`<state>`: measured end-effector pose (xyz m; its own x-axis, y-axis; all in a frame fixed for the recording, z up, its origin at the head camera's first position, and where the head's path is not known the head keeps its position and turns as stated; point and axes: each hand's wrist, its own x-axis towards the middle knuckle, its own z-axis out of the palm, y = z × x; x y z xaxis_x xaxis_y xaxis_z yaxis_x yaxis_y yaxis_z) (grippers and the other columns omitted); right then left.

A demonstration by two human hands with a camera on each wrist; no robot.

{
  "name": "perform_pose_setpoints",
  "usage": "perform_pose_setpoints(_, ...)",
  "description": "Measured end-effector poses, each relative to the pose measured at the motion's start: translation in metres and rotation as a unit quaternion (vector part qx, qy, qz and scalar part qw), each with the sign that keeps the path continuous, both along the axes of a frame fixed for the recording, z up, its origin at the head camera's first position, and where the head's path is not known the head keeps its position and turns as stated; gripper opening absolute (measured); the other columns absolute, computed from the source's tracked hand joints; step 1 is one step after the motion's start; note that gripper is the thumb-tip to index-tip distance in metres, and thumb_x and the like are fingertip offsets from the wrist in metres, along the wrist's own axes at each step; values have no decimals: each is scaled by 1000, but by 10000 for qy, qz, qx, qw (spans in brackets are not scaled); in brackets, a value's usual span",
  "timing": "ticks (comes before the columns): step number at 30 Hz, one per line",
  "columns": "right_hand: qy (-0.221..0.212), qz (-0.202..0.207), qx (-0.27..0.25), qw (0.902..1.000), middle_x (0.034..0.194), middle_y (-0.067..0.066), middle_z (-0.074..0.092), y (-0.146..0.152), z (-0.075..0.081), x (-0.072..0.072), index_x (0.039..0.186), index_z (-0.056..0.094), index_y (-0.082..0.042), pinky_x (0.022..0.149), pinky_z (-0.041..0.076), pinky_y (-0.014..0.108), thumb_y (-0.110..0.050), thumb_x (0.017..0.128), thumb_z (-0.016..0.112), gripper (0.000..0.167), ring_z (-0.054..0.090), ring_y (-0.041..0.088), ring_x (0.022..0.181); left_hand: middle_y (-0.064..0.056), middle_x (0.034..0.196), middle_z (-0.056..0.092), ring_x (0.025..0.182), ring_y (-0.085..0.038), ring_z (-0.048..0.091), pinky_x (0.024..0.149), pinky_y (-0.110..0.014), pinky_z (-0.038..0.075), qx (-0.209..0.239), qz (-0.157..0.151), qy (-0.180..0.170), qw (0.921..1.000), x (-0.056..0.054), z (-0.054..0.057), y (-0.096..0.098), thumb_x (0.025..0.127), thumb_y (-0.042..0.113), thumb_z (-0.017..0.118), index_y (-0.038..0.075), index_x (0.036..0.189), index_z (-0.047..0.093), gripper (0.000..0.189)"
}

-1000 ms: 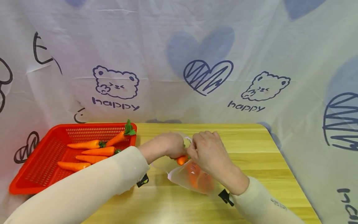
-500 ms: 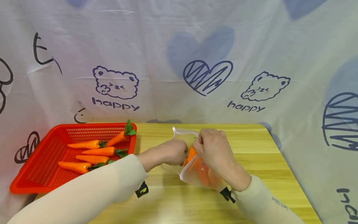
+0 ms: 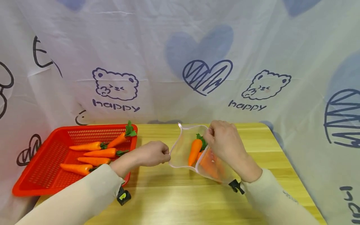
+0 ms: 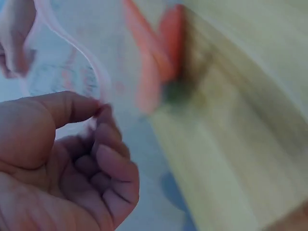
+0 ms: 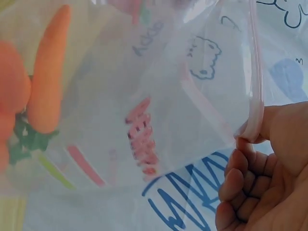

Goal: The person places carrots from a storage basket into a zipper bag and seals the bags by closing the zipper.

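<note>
A clear zip bag (image 3: 181, 147) with a pale pink zip edge hangs spread above the table between both hands, its mouth wide. My left hand (image 3: 152, 153) pinches the left side of that edge between thumb and forefinger, as the left wrist view confirms. On the opposite side, my right hand (image 3: 226, 140) pinches the bag's edge. Through the mouth shows an orange carrot (image 3: 195, 151) with green leaves, and more carrots (image 5: 10, 89) lie behind the clear film in the right wrist view. The bag's printed marks partly cover them.
To the left stands a red plastic basket (image 3: 92, 132) with several carrots (image 3: 99, 152) in it. Under the hands lies a wooden table (image 3: 168, 200). A white sheet (image 3: 160, 93) printed with bears and hearts hangs behind and at the sides.
My left hand has come out of the bag's mouth and moved left, now pinching its edge. The mouth has widened, and a carrot is inside. My right hand has shifted slightly right and up.
</note>
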<state>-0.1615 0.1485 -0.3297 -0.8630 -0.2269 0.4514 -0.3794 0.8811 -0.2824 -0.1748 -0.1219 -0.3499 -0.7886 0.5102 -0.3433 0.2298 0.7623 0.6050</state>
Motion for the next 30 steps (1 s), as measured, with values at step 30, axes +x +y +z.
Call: perform_pose_setpoints(30,-302,138,822,9961,60,-1,48,-31,8,-9,62,50,-16,63,34,37,-12,87,62,28,47,23,59,-5,66,54,60,-25,54,51,-42,47,-2005,1125,2240,9471,1,57,-12,95,26,64,12,72,60,28)
